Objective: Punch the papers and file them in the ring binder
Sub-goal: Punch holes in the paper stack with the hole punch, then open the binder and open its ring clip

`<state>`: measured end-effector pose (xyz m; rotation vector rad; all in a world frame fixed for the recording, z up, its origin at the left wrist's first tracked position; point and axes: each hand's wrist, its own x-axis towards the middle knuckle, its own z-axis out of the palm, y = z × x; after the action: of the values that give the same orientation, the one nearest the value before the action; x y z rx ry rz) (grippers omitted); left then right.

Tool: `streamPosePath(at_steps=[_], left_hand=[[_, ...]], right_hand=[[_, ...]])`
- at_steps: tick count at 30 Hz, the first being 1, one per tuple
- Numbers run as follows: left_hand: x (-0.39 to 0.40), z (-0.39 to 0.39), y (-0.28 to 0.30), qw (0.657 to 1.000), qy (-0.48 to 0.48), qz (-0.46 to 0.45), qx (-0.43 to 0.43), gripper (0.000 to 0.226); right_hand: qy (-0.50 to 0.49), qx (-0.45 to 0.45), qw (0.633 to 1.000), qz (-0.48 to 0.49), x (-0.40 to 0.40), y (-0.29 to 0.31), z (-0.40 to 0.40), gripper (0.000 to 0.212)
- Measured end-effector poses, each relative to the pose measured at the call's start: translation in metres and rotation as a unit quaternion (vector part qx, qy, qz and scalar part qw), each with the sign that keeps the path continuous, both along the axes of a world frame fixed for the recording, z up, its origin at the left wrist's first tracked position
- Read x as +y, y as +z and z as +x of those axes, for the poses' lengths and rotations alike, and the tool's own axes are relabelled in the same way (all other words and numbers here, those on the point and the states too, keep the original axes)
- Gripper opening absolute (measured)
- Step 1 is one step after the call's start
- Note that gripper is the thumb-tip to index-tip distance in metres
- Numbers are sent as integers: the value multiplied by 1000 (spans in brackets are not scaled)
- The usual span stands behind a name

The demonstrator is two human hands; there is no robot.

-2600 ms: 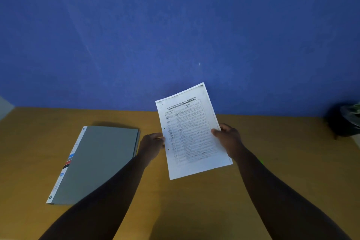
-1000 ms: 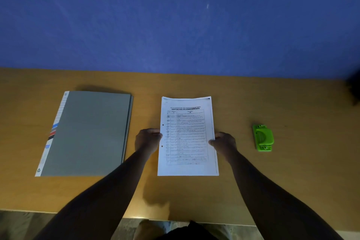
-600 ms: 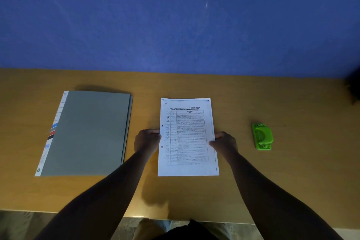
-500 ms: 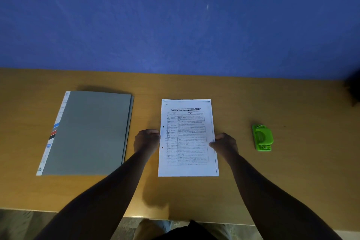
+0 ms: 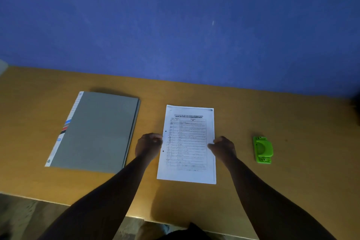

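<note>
Both hands, left hand [image 5: 149, 147] and right hand [image 5: 223, 147], curled, pinching papers [image 5: 188, 144] between them.

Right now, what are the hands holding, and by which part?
Both hold the papers lying on the table: the left hand grips the left long edge near the punched holes, the right hand the right long edge, about mid-length.
</note>
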<state>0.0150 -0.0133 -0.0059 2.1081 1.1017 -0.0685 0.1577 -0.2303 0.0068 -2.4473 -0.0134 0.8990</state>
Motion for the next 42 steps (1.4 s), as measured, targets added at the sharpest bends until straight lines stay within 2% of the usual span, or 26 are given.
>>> streamPosePath(at_steps=[8,16,21,30,33,36,42], left_hand=[[-14,-5,3,1000,10,26,14,19],[1,-10,16,999,23,39,-7,19],[28,-12,20,998,17,66,-16,16],[106,-34,30,996,0,90,3,22],[133,-42,30,990,-10,143,8,24],[154,-51,28,983,-1,185,-1,35],[192,-71,22,980,34,196,12,60]], right_hand=[[61,60,990,115,20,11,-3,20],[121,89,977,148,55,26,-14,21],[160,101,972,139,83,29,-21,30],[105,112,975,158,148,27,-52,32],[92,113,976,159,171,22,-64,37],[83,114,977,157,192,20,-75,39],[58,105,981,156,229,15,-97,36]])
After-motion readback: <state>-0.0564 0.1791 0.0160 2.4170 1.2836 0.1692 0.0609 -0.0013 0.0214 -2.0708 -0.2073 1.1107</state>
